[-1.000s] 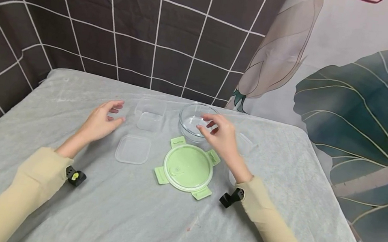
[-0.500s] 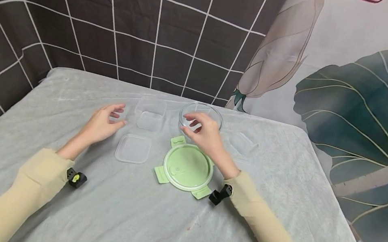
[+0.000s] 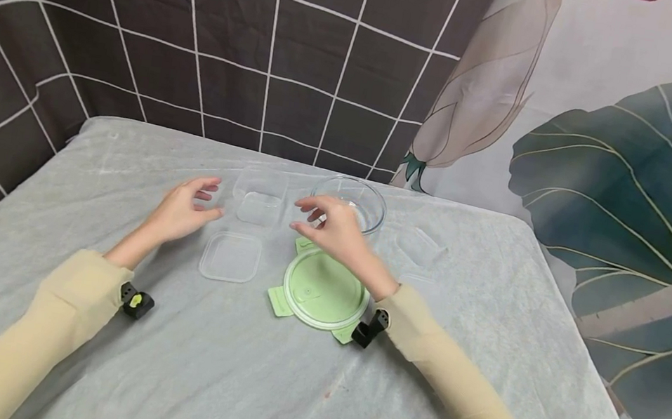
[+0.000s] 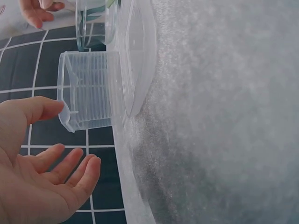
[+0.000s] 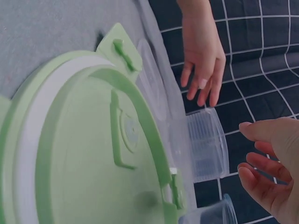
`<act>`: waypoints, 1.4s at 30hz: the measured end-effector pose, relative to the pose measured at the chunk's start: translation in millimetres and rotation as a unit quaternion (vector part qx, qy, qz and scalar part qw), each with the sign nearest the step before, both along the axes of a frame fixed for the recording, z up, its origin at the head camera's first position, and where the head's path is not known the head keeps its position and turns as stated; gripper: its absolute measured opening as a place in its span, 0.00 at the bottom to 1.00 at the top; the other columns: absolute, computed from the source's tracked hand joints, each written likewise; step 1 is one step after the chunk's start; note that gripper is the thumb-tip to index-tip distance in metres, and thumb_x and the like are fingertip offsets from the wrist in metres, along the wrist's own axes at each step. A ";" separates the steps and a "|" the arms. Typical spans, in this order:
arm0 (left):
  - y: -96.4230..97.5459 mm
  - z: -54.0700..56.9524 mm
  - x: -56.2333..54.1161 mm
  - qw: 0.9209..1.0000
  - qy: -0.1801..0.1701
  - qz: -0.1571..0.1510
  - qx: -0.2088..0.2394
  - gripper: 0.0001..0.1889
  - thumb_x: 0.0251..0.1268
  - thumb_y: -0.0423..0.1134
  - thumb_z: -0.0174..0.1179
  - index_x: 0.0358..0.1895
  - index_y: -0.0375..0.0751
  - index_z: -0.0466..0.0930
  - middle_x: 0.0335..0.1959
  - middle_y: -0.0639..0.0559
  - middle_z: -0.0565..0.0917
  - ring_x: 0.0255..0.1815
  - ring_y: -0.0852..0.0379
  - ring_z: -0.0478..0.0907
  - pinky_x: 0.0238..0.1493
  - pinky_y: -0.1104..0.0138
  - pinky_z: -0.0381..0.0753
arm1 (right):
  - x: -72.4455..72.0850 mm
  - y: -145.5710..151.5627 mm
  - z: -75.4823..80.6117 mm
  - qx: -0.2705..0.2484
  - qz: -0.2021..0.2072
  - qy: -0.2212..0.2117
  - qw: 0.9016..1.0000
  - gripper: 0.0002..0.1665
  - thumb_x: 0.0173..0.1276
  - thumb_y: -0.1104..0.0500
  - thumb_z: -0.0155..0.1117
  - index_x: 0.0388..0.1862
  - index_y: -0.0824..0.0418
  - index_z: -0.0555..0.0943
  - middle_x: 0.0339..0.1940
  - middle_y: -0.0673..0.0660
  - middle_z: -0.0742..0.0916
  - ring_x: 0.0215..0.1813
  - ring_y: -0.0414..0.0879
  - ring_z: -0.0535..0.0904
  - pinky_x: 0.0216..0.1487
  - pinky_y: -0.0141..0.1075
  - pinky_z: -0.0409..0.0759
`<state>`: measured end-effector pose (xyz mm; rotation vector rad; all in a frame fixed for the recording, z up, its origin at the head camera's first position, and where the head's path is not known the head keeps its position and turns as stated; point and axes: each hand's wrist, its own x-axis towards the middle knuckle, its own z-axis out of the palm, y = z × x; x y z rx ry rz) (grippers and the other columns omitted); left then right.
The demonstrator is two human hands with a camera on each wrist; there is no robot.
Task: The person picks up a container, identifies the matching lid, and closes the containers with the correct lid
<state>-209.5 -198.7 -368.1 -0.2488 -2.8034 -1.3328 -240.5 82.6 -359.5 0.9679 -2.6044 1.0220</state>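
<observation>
Left hand (image 3: 179, 212) and right hand (image 3: 333, 227) flank a clear tub (image 3: 260, 208), fingers loosely bent, both grasping nothing.

On the grey cloth (image 3: 206, 369), the tub stands with a bowl (image 3: 366, 208) at its right, a clear lid (image 3: 230, 257) in front of it and a green lid (image 3: 322, 291) to its front right.

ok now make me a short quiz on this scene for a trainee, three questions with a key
1. True or false: the left grip is holding the clear square tub.
2. In the head view, which lies nearer the person: (a) the glass bowl or (b) the green lid?
3. Fill in, head view: the clear square lid lies to the ____ of the green lid.

Key: 1. False, its fingers are open and hold nothing. 2. b. 3. Left.
</observation>
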 end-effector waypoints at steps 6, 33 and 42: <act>1.7 -0.4 -1.2 1.000 -0.006 -0.007 0.004 0.32 0.63 0.32 0.59 0.69 0.25 0.59 0.64 0.28 0.69 0.63 0.33 0.69 0.63 0.47 0.73 | -0.7 -12.0 -6.4 0.014 0.012 -0.035 0.999 0.21 0.57 0.57 0.73 0.48 0.62 0.83 0.45 0.58 0.88 0.38 0.46 0.85 0.38 0.31 0.83; 5.1 3.2 -27.0 0.991 -0.081 -0.041 0.099 0.41 0.61 0.31 0.62 0.73 0.27 0.49 0.70 0.28 0.62 0.70 0.33 0.62 0.70 0.48 0.64 | -0.4 -51.8 -21.7 0.144 0.047 -0.072 0.986 0.28 0.55 0.50 0.74 0.54 0.58 0.81 0.45 0.54 0.88 0.41 0.43 0.84 0.40 0.25 0.79; 3.6 -2.9 -37.4 0.989 -0.087 -0.050 0.110 0.42 0.59 0.31 0.63 0.73 0.26 0.49 0.72 0.29 0.60 0.71 0.34 0.60 0.71 0.49 0.64 | -0.4 -61.0 -22.5 0.171 0.056 -0.080 0.980 0.31 0.54 0.49 0.75 0.56 0.58 0.80 0.45 0.53 0.87 0.39 0.41 0.81 0.42 0.27 0.78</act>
